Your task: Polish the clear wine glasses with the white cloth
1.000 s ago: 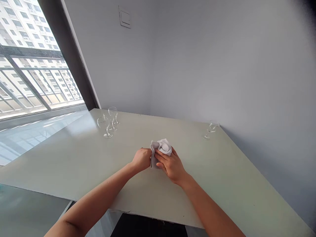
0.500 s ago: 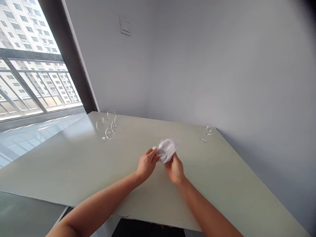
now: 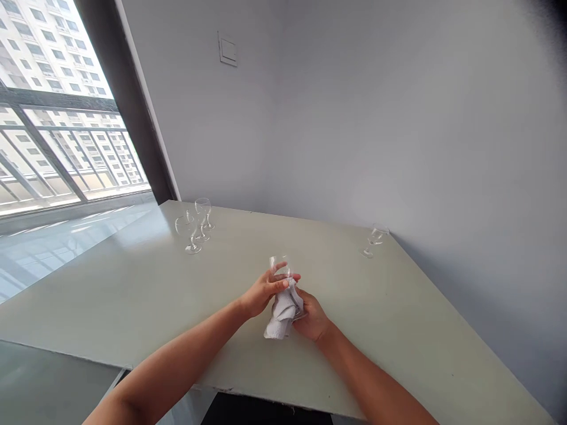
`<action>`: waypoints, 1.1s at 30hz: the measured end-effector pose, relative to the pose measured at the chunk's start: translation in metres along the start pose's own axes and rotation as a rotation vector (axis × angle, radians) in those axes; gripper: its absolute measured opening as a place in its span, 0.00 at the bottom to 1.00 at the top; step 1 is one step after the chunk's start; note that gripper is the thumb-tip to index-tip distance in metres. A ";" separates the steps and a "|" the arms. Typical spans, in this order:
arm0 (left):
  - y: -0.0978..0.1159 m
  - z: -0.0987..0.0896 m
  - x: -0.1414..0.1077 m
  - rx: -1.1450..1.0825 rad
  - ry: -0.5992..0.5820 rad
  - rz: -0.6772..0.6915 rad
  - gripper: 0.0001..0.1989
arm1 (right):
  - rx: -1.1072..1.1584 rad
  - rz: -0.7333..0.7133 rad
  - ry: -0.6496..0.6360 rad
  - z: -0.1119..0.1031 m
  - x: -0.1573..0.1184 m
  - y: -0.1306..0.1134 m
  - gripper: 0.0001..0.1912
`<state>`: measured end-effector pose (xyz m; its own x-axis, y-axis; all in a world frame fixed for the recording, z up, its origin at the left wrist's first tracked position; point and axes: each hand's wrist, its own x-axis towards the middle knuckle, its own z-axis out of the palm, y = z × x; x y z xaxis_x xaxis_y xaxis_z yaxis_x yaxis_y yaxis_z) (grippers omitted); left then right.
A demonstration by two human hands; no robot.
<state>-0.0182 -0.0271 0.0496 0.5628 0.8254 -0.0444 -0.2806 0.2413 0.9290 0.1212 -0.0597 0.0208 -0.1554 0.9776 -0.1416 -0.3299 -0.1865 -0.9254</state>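
A clear stemmed wine glass (image 3: 279, 262) is held above the table, tilted with its bowl pointing away from me. My left hand (image 3: 262, 290) is closed around the lower part of the bowl. A white cloth (image 3: 282, 311) wraps the stem and part of the foot, its loose end hanging toward me. Behind that cloth my right hand (image 3: 313, 316) is closed, pressing it against the stem and foot. Some of the right fingers are hidden by the cloth.
Several stemmed glasses (image 3: 193, 248) stand grouped at the back left of the pale table (image 3: 212, 348). One more glass (image 3: 375, 237) stands at the back right, near the grey wall (image 3: 398, 130). A large window (image 3: 66, 118) lies to the left.
The glass has turned so that its bowl points away from me. My left hand has shifted to the bowl, while my right hand and the cloth have moved down to the stem and foot.
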 end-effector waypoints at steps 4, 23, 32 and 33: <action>0.003 -0.003 0.000 -0.059 0.099 0.039 0.29 | 0.099 0.062 -0.002 0.004 0.004 0.001 0.17; -0.013 0.010 -0.001 0.048 0.479 0.271 0.19 | -0.309 -0.219 0.238 0.015 0.000 0.006 0.18; -0.014 0.000 0.000 0.583 0.592 0.478 0.11 | -0.495 -0.072 -0.023 -0.003 0.000 -0.005 0.21; -0.011 -0.004 0.002 0.612 0.628 0.489 0.11 | -0.611 -0.094 -0.055 -0.007 -0.002 -0.008 0.21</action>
<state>-0.0173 -0.0265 0.0381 -0.0689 0.9263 0.3705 0.1757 -0.3544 0.9185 0.1302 -0.0596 0.0257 -0.2045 0.9778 -0.0462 0.2457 0.0056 -0.9693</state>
